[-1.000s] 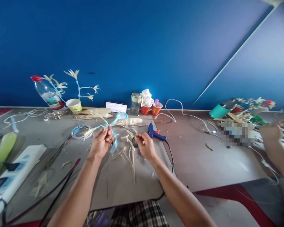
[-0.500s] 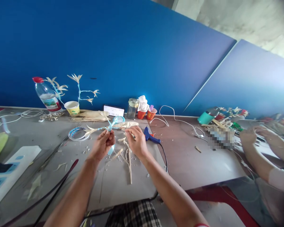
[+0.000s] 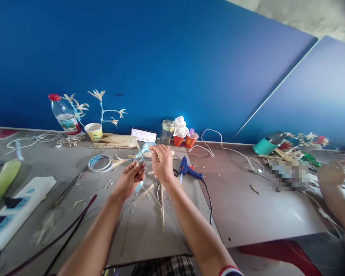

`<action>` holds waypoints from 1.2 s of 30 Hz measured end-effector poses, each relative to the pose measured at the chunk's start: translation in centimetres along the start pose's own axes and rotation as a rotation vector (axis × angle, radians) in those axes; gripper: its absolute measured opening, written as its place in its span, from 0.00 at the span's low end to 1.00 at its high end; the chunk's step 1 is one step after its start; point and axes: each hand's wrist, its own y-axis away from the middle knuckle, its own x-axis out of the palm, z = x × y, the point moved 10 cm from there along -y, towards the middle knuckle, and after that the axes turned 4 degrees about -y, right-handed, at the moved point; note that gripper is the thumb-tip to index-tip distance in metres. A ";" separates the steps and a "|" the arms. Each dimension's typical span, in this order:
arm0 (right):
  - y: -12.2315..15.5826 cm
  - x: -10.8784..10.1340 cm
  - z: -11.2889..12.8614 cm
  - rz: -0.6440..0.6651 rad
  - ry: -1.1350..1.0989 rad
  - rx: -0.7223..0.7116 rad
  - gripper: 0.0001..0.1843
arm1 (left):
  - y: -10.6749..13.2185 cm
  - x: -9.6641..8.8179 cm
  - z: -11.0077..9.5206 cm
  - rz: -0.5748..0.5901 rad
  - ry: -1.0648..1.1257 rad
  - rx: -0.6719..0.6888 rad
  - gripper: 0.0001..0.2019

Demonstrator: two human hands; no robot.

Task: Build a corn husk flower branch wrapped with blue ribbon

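Observation:
My left hand (image 3: 130, 178) is closed, thumb against fingers, on a thin stem wrapped in light-blue tape. A pale dried-husk flower (image 3: 118, 162) sticks out to the left of that hand. Close beside it and slightly higher, my right hand (image 3: 162, 163) pinches the light-blue tape (image 3: 146, 147), which loops above the left fingers. The fingertips of the right hand partly hide the tape. Below the hands lie straw-coloured husk scraps and a thin stick (image 3: 162, 211). A blue glue gun (image 3: 191, 170) rests just right of my right hand.
At the back stand a bottle (image 3: 66, 119), a paper cup (image 3: 93, 131) by flower branches, a phone (image 3: 143, 135), a glass jar (image 3: 167, 132) and red cups (image 3: 191, 138). A power strip (image 3: 23, 199) lies left. Another person's hand (image 3: 333, 176) works at the far right.
My right hand has moved in toward my left hand and up to the light-blue tape. The view has turned slightly left, so the table things appear farther right.

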 end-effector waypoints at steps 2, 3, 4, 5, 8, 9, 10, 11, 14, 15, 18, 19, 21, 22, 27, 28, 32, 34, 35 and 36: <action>0.0 0.5 -0.6 0.025 -0.018 0.024 0.16 | 0.0 0.0 0.2 -0.012 -0.020 -0.017 0.12; 0.0 0.8 -0.9 0.050 -0.028 0.043 0.17 | 0.0 -0.1 0.3 -0.017 -0.029 -0.021 0.12; -0.1 1.1 -1.1 0.077 -0.039 0.069 0.16 | 0.0 -0.1 0.3 -0.021 -0.036 -0.024 0.12; -0.2 1.3 -1.4 0.107 -0.045 0.099 0.14 | 0.0 0.0 0.4 -0.022 -0.045 -0.026 0.12; -0.6 1.8 -1.7 0.188 0.007 0.176 0.07 | -0.1 0.1 0.4 -0.015 -0.074 -0.022 0.12; -0.7 2.0 -1.6 0.216 0.044 0.191 0.07 | -0.1 0.2 0.4 -0.009 -0.085 -0.019 0.12; -0.9 2.1 -1.5 0.242 0.078 0.199 0.07 | -0.1 0.3 0.4 -0.002 -0.095 -0.016 0.12; -1.0 2.2 -1.3 0.260 0.102 0.203 0.08 | -0.1 0.4 0.4 0.003 -0.105 -0.013 0.12; -1.3 2.3 -0.9 0.287 0.125 0.214 0.13 | -0.1 0.6 0.4 0.012 -0.131 -0.008 0.13; -1.4 2.3 -0.9 0.295 0.135 0.220 0.14 | -0.1 0.6 0.4 0.014 -0.136 -0.008 0.14; -1.5 2.3 -0.9 0.320 0.167 0.232 0.14 | -0.1 0.7 0.4 0.004 -0.145 -0.015 0.14; -1.5 2.3 -0.9 0.325 0.163 0.229 0.14 | -0.1 0.6 0.4 -0.007 -0.147 -0.020 0.14; -1.6 2.3 -1.1 0.323 0.124 0.239 0.13 | -0.1 0.4 0.4 -0.028 -0.145 -0.026 0.14; -1.6 2.2 -1.2 0.318 0.092 0.252 0.13 | 0.0 0.4 0.3 -0.032 -0.140 -0.023 0.14; -1.5 2.2 -2.6 0.283 -0.127 0.365 0.13 | 0.2 0.5 -0.1 -0.067 -0.097 -0.010 0.15; -1.5 2.3 -2.8 0.276 -0.166 0.384 0.14 | 0.3 0.6 -0.1 -0.075 -0.091 -0.012 0.15; -1.3 2.5 -3.5 0.254 -0.261 0.417 0.18 | 0.3 1.0 -0.4 -0.067 -0.069 0.010 0.15; -1.3 2.6 -3.6 0.247 -0.271 0.430 0.18 | 0.3 1.1 -0.5 -0.059 -0.058 0.021 0.15; -1.4 2.6 -3.6 0.246 -0.269 0.435 0.18 | 0.3 1.0 -0.4 -0.052 -0.054 0.020 0.14; -1.4 2.6 -3.5 0.249 -0.261 0.437 0.18 | 0.2 1.0 -0.2 -0.042 -0.050 0.017 0.14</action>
